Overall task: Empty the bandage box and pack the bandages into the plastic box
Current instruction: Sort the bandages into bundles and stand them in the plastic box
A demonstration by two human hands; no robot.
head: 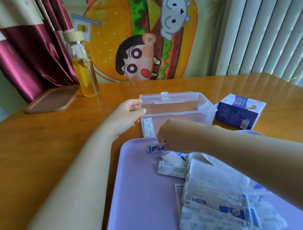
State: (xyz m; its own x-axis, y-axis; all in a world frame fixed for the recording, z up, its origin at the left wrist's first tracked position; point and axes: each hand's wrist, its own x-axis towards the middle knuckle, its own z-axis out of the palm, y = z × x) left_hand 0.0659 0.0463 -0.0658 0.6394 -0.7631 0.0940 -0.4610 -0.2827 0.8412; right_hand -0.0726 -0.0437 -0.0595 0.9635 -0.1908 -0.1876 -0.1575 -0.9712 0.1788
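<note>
Progress looks early: the bandage box (238, 111) lies on its side on the table (45, 144) at about three o'clock from the plastic box (178, 112), and since the loose heap of bandages (218, 190) is spread over the purple tray (141, 184), the emptying seems done, though the carton's inside is hidden. The plastic box stands open at twelve o'clock from the tray, just beyond its far edge. Through its clear wall one packed strip (148, 128) shows, leaning at the near left corner; a pale shape at the right end may be another, but I cannot tell. The left hand (128, 114) grips the box's left corner, thumb on the near side and fingers curled over the rim, steadying it. The right hand (173, 134) hovers over the tray's far edge, its fingers pinching a single bandage (154, 147) lifted from the heap. Nearly all the bandages remain to be moved across.
</note>
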